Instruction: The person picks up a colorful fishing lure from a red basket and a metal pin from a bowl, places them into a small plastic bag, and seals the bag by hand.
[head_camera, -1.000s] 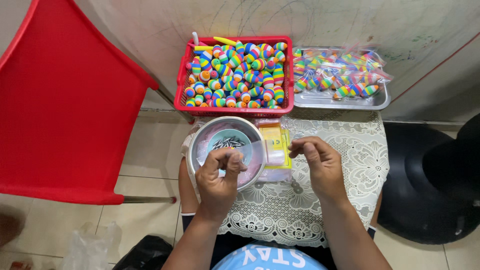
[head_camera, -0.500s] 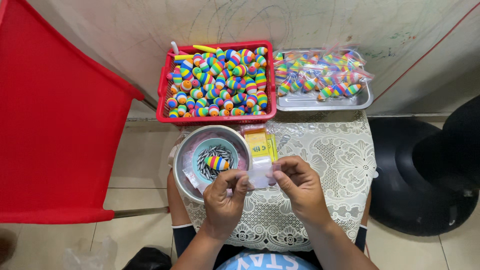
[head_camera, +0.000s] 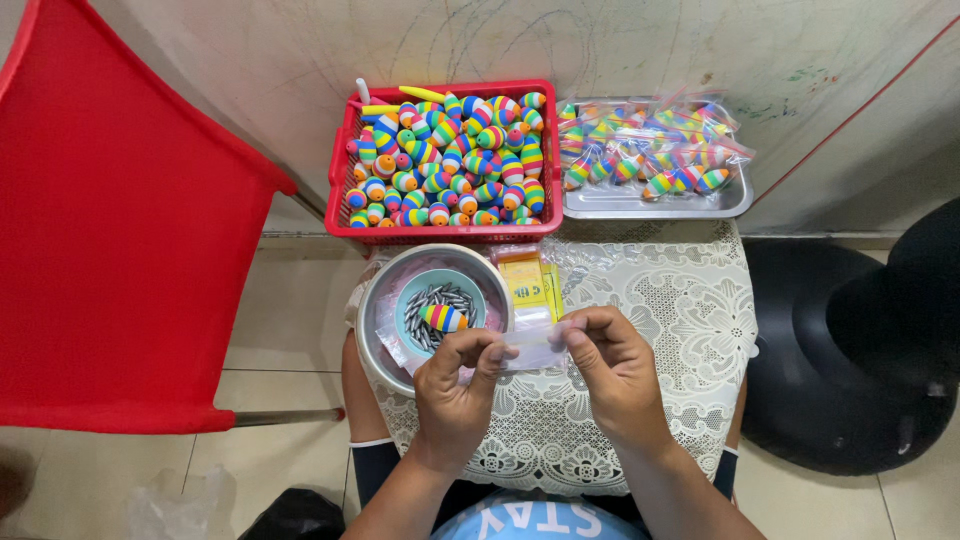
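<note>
Plastic bag (head_camera: 533, 349), small and clear, is stretched between my two hands just above the lace cloth (head_camera: 660, 330), right beside the metal bowl (head_camera: 372, 310). My left hand (head_camera: 455, 385) pinches its left edge between thumb and fingertips, closed tight on the film, and my right hand (head_camera: 612, 365) grips the other end the same way, fingers curled in over the top. Both hands sit at the near right rim of the bowl. Inside the bowl stands a smaller teal dish (head_camera: 410, 292) holding a heap of grey metal weights (head_camera: 428, 303), and one rainbow-striped float (head_camera: 443, 318) lies on top of them. Touching the bowl's right side is a stack of yellow packets (head_camera: 527, 282), with more clear bags over it. Beyond the bowl, against the wall, a red basket (head_camera: 440, 233) is heaped with striped floats, a few yellow sticks lying at its far edge. To the right of that basket, a steel tray (head_camera: 650, 205) holds floats already sealed in clear bags. Left of the bowl stands a red chair (head_camera: 120, 250).
</note>
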